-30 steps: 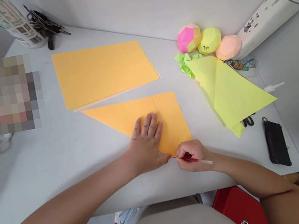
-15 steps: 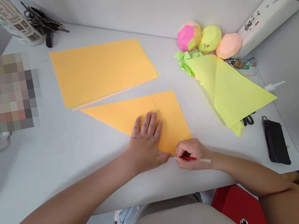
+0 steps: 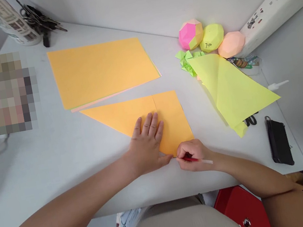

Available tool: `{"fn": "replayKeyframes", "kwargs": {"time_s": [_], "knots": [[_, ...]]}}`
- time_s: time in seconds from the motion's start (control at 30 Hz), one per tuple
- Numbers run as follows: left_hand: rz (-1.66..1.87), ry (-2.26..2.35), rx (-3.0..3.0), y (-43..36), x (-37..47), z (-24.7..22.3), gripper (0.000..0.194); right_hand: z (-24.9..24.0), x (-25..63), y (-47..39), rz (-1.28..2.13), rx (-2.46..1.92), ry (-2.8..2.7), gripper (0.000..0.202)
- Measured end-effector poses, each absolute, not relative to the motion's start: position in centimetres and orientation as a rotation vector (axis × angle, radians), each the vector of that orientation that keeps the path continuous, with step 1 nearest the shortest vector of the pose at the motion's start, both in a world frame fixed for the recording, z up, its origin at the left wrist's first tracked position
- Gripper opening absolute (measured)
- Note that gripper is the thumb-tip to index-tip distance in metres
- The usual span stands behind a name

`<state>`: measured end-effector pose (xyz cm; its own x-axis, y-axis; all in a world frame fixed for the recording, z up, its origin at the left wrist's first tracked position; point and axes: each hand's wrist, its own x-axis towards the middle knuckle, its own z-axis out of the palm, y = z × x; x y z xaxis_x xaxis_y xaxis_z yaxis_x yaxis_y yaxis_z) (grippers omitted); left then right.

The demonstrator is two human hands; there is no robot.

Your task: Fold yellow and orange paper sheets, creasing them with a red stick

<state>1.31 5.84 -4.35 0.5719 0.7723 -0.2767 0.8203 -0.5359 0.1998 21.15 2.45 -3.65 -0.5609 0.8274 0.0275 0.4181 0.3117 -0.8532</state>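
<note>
My left hand (image 3: 147, 145) lies flat with fingers spread on a folded orange sheet of paper (image 3: 171, 119), its thumb reaching toward the sheet's near corner. A fold or edge line runs from the sheet's top down under the fingers. Close beside that thumb, my right hand (image 3: 194, 155) is closed around a thin red pen-like stick with a pale, clear end (image 3: 205, 161). The stick's front end points left at the near corner, mostly hidden by the fingers. Behind the folded sheet rests a stack of paper (image 3: 103, 73), orange on top with green and pink edges below.
On the right lie a creased yellow-green sheet (image 3: 232, 91), small green folded pieces (image 3: 186, 62) and a black case (image 3: 279, 142). Pink, yellow and peach faceted balls (image 3: 211, 37) sit by a white box (image 3: 266, 18). Keys (image 3: 40, 21) and a cylindrical can (image 3: 14, 24) stand far left.
The view has shifted very slightly. Both hands, the folded sheet and the red stick keep nearly the same places.
</note>
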Motion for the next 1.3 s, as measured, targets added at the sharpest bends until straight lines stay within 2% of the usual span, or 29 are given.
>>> {"fn": "replayKeyframes", "kwargs": {"time_s": [1.3], "knots": [[-0.151, 1.317, 2.545, 5.61, 1.13, -4.89, 0.104, -3.34, 21.38, 2.49, 1.281, -1.180, -2.116, 0.014]]}}
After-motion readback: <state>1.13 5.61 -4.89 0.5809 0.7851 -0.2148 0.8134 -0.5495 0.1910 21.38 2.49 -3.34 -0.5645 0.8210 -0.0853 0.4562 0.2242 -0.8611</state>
